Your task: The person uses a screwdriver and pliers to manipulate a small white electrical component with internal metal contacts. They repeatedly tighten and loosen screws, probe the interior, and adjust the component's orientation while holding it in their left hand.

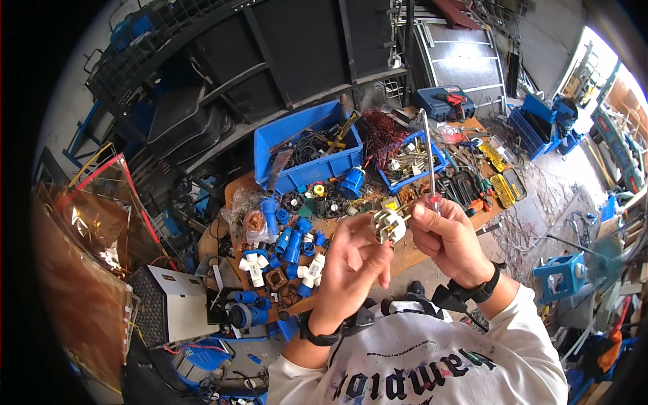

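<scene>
My left hand (pixel 354 266) grips a round pale plug-like fitting (pixel 388 227) with brass-coloured metal parts, held up over the wooden bench (pixel 412 253). Just to its right, my right hand (pixel 443 239) is closed on a screwdriver (pixel 430 155) with a clear red handle, its long steel shaft pointing up and away from me. The right thumb is raised beside the fitting's metal part; whether it touches it, I cannot tell. Below and left of my hands lie blue connectors (pixel 290 250) and white pipe tees (pixel 310 270).
A large blue crate (pixel 307 174) of cables and a small tray (pixel 398 182) of metal parts sit behind my hands. Hand tools, a yellow case (pixel 506 189) and a drill (pixel 453 108) are at the back right. A blue stand fan (pixel 560 273) stands right, a white-topped box (pixel 172 300) left.
</scene>
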The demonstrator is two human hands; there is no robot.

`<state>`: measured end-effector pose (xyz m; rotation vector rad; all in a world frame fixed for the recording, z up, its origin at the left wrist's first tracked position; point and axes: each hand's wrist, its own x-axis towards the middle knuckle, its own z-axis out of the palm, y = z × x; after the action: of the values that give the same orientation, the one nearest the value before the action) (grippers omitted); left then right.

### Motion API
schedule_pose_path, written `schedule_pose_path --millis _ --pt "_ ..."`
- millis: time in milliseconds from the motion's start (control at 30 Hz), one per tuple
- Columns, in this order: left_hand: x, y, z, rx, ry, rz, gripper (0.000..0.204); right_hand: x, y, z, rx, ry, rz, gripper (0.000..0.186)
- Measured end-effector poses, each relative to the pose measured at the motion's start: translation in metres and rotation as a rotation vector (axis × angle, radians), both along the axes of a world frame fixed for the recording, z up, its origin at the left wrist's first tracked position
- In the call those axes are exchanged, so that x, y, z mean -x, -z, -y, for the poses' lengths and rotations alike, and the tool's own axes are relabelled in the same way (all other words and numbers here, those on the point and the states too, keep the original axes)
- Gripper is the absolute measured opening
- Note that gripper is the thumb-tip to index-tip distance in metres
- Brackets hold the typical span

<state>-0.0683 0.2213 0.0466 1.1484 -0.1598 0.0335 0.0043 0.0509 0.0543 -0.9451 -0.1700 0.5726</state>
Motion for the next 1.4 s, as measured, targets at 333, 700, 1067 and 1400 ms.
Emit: schedule_pose_path --millis 333,700,1067,1400 --pt "-0.003 -0.004 0.007 -0.362 -0.383 0.358 0.053 0.013 0.0 -0.011 -0.133 -0.118 -0.133 0.022" --pt "0.01 -0.014 0.003 -0.502 -0.39 0.42 0.057 0.008 0.015 -0.002 -0.024 -0.189 0.04 0.015" --pt "0.012 -0.002 -0.004 -0.449 -0.267 0.504 0.056 0.015 0.017 0.002 0.032 -0.116 0.344 0.011" --pt "0.02 -0.001 -0.006 -0.385 -0.235 0.41 0.052 0.031 0.013 0.0 0.166 0.016 0.46 0.012"
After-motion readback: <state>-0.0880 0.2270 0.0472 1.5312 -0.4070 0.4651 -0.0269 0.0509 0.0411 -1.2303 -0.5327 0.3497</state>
